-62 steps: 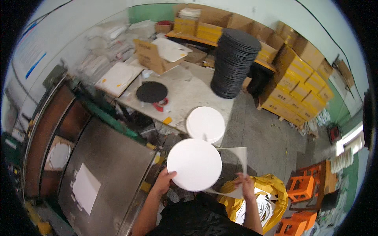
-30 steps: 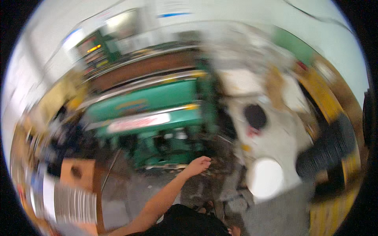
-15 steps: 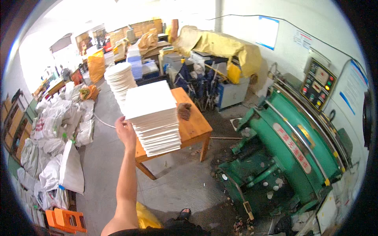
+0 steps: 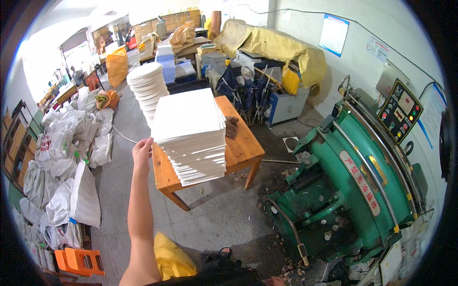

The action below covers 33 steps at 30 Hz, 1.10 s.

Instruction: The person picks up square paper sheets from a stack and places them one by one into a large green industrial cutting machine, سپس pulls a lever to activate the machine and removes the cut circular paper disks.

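Observation:
A tall stack of white square sheets (image 4: 191, 114) stands on a small wooden table (image 4: 243, 148), its edges slightly uneven. At the stack's near-left edge is my left hand (image 4: 142, 153), arm stretched out. Its fingers are closed in a pinch on the corner of a white sheet near the top. Only a small part of my right hand (image 4: 275, 281) shows at the lower edge, low and away from the table; its fingers are mostly hidden. Behind the square stack rises a pile of round white discs (image 4: 145, 86). A brown glove-like cloth (image 4: 232, 127) lies on the table, right of the sheets.
A large green press (image 4: 348, 181) with a control panel (image 4: 400, 111) fills the right side, with scraps around its base. White sacks (image 4: 62, 138) are heaped at left, near orange stools (image 4: 81, 261). Yellow plastic (image 4: 171, 257) is beside my left arm. Covered equipment (image 4: 281, 52) stands behind.
The view has shifted, so the table and press appear displaced. My left fingers have closed on the sheet corner. Part of my right hand has come into view at the lower edge.

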{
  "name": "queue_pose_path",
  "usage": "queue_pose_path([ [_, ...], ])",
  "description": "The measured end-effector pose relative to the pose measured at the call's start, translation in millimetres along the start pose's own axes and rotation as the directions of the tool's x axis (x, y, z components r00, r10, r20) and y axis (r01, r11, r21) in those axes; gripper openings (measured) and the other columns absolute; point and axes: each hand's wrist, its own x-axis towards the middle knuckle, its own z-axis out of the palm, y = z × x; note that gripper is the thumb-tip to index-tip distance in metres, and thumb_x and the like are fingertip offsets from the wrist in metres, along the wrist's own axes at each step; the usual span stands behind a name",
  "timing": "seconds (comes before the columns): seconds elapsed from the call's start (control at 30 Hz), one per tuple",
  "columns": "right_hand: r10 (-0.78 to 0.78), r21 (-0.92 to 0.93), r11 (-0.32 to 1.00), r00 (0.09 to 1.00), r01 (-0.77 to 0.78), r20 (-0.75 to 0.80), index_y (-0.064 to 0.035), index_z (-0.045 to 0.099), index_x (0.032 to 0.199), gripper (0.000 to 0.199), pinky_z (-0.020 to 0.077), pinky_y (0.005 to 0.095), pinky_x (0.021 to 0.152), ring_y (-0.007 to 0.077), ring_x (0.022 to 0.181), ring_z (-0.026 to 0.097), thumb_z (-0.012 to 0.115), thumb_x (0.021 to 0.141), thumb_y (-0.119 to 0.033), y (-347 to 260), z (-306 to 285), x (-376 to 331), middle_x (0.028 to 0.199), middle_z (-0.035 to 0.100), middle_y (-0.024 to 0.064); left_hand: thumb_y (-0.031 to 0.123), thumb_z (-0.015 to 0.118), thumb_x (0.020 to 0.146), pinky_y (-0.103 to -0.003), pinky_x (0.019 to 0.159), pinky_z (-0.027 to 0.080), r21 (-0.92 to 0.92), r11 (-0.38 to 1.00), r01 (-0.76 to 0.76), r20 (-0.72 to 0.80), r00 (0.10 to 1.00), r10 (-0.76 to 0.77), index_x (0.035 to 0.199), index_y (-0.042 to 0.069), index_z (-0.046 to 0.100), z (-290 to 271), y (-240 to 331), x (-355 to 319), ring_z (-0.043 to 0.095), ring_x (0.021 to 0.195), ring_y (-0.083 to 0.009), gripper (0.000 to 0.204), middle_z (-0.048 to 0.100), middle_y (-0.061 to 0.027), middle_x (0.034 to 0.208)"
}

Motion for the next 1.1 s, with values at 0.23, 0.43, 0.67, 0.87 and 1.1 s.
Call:
queue_pose_path([
  [0.23, 0.042, 0.121, 0.992, 0.995, -0.031, -0.091, -0.0042, 0.062, 0.094, 0.021, 0.0436, 0.0411, 0.066, 0.026, 0.07, 0.054, 0.059, 0.093, -0.025, 23, -13, 10, 0.083, 0.058, 0.0126, 0.028, 0.059, 0.09, -0.032, 0.072, 0.053, -0.41, 0.884, 0.225, 0.449, 0.894, -0.02, 0.104, 0.004, 0.06, -26, -1, -87, 0.062, 0.078, -0.0155, 0.028, 0.063, -0.0043, 0.087],
  [0.43, -0.037, -0.023, 0.999, 0.981, 0.033, -0.191, -0.002, 0.065, 0.095, 0.025, 0.0497, 0.036, 0.061, 0.0229, 0.067, 0.062, 0.059, 0.094, -0.026, 63, -21, 35, 0.078, 0.064, 0.0113, 0.025, 0.052, 0.094, -0.027, 0.07, 0.051, -0.324, 0.946, 0.008, 0.306, 0.947, 0.097, 0.116, 0.001, 0.055, -25, 8, -67, 0.062, 0.087, -0.0125, 0.033, 0.066, -0.0033, 0.1],
  [0.67, -0.61, -0.203, 0.791, 0.716, 0.578, -0.339, -0.0039, 0.064, 0.115, 0.034, 0.0504, 0.0326, 0.084, 0.0217, 0.101, 0.064, 0.06, 0.094, -0.031, -146, -26, -157, 0.111, 0.066, 0.0128, 0.023, 0.053, 0.093, -0.033, 0.09, 0.045, -0.362, 0.922, -0.134, 0.129, 0.973, 0.192, 0.138, -0.002, 0.039, 60, 4, -92, 0.054, 0.108, -0.021, 0.052, 0.051, -0.0157, 0.13],
  [0.87, -0.758, 0.12, 0.481, 0.481, 0.868, -0.441, 0.0006, 0.061, 0.115, 0.029, 0.0505, 0.0325, 0.084, 0.0178, 0.094, 0.062, 0.058, 0.096, -0.022, -241, -139, -193, 0.101, 0.066, 0.0077, 0.036, 0.046, 0.091, -0.035, 0.087, 0.046, -0.247, 0.966, -0.08, 0.385, 0.907, 0.174, 0.14, -0.003, 0.04, 128, -20, -140, 0.058, 0.106, -0.0226, 0.063, 0.057, -0.0173, 0.122],
  [1.1, -0.266, 0.113, 0.841, 0.585, 0.53, -0.766, 0.0044, 0.059, 0.11, 0.036, 0.0536, 0.0341, 0.076, 0.0223, 0.092, 0.065, 0.064, 0.087, -0.024, -260, -323, 54, 0.099, 0.064, 0.0122, 0.034, 0.054, 0.085, -0.04, 0.079, 0.052, 0.042, 0.974, 0.221, 0.696, 0.693, -0.187, 0.133, -0.003, 0.045, 230, -32, -317, 0.062, 0.098, -0.027, 0.062, 0.06, -0.0193, 0.112],
])
